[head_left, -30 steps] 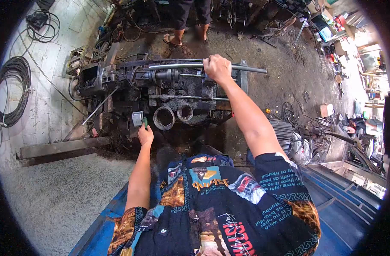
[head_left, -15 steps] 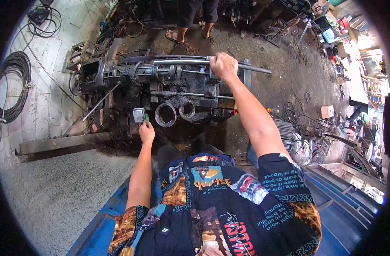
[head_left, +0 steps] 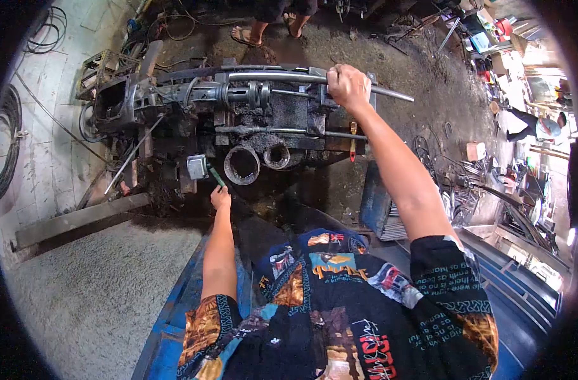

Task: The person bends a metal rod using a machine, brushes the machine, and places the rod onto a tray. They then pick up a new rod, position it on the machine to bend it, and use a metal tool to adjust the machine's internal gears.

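My left hand is closed round the green handle of a tool with a square, pale metal head. That tool is beside the dark machine, left of two round metal rings. Farther up, my right hand is wrapped round a long metal bar lying along the far side of the machine. The bar's right end sticks out past my fist.
Another person's sandalled feet stand beyond the machine. A beam lies at left above gravel. An orange-tipped tool is at the machine's right. Cables hang left; a distant person is at far right.
The view has shifted, so the machine appears farther left. My right hand and the bar appear a little farther right. The green-handled tool in my left hand has tilted, its square head lying more to the left.
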`<action>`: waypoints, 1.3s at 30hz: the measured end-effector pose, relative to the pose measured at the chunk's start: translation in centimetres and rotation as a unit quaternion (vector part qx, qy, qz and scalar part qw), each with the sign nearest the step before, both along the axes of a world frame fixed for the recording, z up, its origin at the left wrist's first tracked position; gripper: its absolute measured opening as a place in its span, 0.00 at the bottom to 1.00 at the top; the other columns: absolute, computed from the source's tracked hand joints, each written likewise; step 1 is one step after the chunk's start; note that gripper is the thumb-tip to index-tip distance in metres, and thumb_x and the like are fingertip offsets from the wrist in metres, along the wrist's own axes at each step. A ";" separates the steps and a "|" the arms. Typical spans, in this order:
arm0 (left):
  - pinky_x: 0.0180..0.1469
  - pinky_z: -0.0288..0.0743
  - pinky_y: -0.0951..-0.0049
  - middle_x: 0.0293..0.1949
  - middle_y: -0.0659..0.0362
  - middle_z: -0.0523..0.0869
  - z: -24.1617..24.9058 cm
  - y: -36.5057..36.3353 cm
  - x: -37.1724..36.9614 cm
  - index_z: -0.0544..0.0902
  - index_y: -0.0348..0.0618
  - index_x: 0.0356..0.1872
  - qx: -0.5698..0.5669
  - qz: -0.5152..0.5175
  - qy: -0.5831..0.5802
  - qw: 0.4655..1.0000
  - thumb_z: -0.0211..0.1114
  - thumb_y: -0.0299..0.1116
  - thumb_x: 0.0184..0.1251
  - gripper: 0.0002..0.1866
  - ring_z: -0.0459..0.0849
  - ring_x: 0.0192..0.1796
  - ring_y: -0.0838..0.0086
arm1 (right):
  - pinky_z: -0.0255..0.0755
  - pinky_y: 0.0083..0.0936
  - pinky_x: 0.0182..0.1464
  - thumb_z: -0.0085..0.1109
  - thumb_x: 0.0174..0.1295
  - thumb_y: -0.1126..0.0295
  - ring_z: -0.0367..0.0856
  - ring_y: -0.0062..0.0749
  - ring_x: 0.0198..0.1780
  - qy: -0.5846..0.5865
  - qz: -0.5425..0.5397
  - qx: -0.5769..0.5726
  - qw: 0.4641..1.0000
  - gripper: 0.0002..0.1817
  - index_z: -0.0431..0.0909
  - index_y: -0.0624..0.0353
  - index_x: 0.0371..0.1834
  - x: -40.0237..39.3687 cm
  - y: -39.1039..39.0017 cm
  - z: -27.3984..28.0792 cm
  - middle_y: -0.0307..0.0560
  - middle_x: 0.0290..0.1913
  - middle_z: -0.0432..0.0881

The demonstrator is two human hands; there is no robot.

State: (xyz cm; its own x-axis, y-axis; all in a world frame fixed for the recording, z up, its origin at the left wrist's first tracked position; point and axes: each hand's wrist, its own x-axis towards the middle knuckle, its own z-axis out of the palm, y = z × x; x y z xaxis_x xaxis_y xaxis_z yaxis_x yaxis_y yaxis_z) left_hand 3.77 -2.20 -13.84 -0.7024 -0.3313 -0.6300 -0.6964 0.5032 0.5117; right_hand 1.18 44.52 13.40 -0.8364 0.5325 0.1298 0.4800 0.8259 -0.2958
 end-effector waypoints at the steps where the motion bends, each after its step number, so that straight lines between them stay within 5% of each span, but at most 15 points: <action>1: 0.39 0.85 0.65 0.46 0.50 0.89 -0.1 0.1 -0.1 0.81 0.36 0.57 0.003 0.000 -0.003 1.000 0.66 0.34 0.66 0.21 0.89 0.42 0.64 | 0.76 0.47 0.46 0.41 0.66 0.54 0.84 0.55 0.41 0.003 0.004 0.002 1.000 0.23 0.83 0.58 0.31 0.0 0.0 -0.1 0.58 0.39 0.85; 6: 0.56 0.78 0.58 0.52 0.47 0.85 -1.7 -0.9 0.3 0.75 0.36 0.63 -0.050 -0.072 -0.007 0.996 0.65 0.37 0.67 0.26 0.84 0.53 0.53 | 0.77 0.46 0.44 0.49 0.66 0.48 0.83 0.54 0.38 0.015 0.030 0.023 0.999 0.22 0.81 0.56 0.36 0.4 0.4 0.2 0.55 0.36 0.83; 9: 0.63 0.70 0.56 0.58 0.44 0.81 5.0 0.9 1.4 0.69 0.38 0.69 -0.111 -0.092 0.011 0.989 0.64 0.38 0.68 0.31 0.80 0.58 0.51 | 0.77 0.45 0.42 0.57 0.63 0.49 0.83 0.54 0.38 0.068 0.161 0.006 0.985 0.20 0.78 0.54 0.44 1.7 0.9 0.7 0.52 0.39 0.80; 12: 0.59 0.71 0.56 0.54 0.46 0.78 5.8 -0.7 3.4 0.66 0.39 0.70 -0.147 -0.149 0.112 0.971 0.63 0.37 0.67 0.32 0.79 0.54 0.54 | 0.78 0.47 0.43 0.63 0.57 0.59 0.83 0.55 0.39 -0.038 0.231 0.030 0.972 0.21 0.75 0.49 0.53 1.7 1.9 1.1 0.54 0.44 0.76; 14: 0.51 0.73 0.58 0.44 0.51 0.79 9.3 -0.1 3.4 0.68 0.38 0.68 -0.111 -0.154 0.159 0.969 0.63 0.35 0.67 0.29 0.79 0.44 0.59 | 0.78 0.47 0.44 0.63 0.55 0.61 0.83 0.55 0.40 -0.035 0.246 0.024 0.968 0.21 0.75 0.50 0.53 1.5 2.5 0.4 0.55 0.45 0.76; 19: 0.48 0.74 0.60 0.39 0.54 0.79 16.7 2.1 2.5 0.73 0.36 0.63 -0.092 -0.218 0.282 0.930 0.61 0.29 0.66 0.24 0.79 0.40 0.61 | 0.78 0.47 0.47 0.61 0.53 0.66 0.83 0.54 0.45 -0.058 0.256 -0.003 0.965 0.24 0.76 0.50 0.56 1.9 3.9 0.0 0.56 0.45 0.77; 25: 0.45 0.73 0.61 0.36 0.51 0.81 26.8 9.8 -0.6 0.78 0.34 0.56 -0.041 -0.356 0.462 0.811 0.62 0.25 0.64 0.18 0.80 0.39 0.58 | 0.75 0.45 0.50 0.63 0.54 0.63 0.81 0.53 0.48 -0.080 0.230 -0.015 0.970 0.24 0.76 0.51 0.56 3.2 4.8 0.9 0.55 0.45 0.77; 30: 0.54 0.71 0.59 0.46 0.53 0.81 32.9 17.8 -5.5 0.79 0.41 0.58 -0.042 -0.444 0.595 0.668 0.68 0.31 0.59 0.23 0.78 0.51 0.58 | 0.68 0.40 0.56 0.67 0.54 0.61 0.76 0.49 0.52 0.208 0.074 -0.016 0.975 0.25 0.76 0.59 0.54 6.4 0.4 3.7 0.53 0.44 0.76; 32: 0.62 0.65 0.55 0.54 0.51 0.76 34.0 20.5 -7.8 0.77 0.44 0.61 -0.076 -0.481 0.586 0.648 0.71 0.39 0.57 0.29 0.72 0.60 0.55 | 0.73 0.35 0.50 0.68 0.55 0.64 0.79 0.45 0.46 0.334 -0.070 -0.121 0.932 0.20 0.78 0.62 0.48 8.2 -0.6 2.0 0.53 0.44 0.79; 33: 0.64 0.63 0.53 0.57 0.51 0.75 34.4 21.7 -9.0 0.75 0.45 0.63 -0.107 -0.503 0.583 0.629 0.71 0.43 0.56 0.33 0.70 0.62 0.54 | 0.74 0.27 0.38 0.64 0.59 0.67 0.79 0.31 0.32 0.383 -0.141 -0.168 0.897 0.12 0.80 0.63 0.40 8.9 -0.8 0.4 0.45 0.30 0.79; 36: 0.62 0.66 0.50 0.55 0.50 0.78 33.4 24.5 -13.2 0.78 0.45 0.57 -0.137 -0.603 0.491 0.613 0.71 0.49 0.55 0.30 0.73 0.62 0.56 | 0.72 0.20 0.32 0.59 0.64 0.61 0.78 0.25 0.27 0.352 -0.250 -0.500 0.751 0.13 0.81 0.61 0.35 11.9 1.9 -4.6 0.42 0.30 0.81; 39: 0.47 0.79 0.52 0.40 0.48 0.87 32.0 26.8 -15.9 0.84 0.41 0.42 -0.155 -0.689 0.322 0.631 0.68 0.50 0.59 0.21 0.85 0.46 0.52 | 0.73 0.35 0.45 0.57 0.63 0.52 0.80 0.34 0.37 0.319 -0.361 -0.659 0.578 0.20 0.75 0.59 0.45 13.1 4.2 -3.0 0.45 0.34 0.79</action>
State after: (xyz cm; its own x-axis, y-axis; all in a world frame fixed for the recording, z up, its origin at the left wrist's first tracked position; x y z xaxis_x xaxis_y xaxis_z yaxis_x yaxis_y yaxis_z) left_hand -12.16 24.61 18.17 -0.5360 0.8352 -0.1227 0.8126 0.5499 0.1933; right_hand 14.23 48.77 10.41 -0.3407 0.7017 -0.6257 0.0043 -0.6643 -0.7474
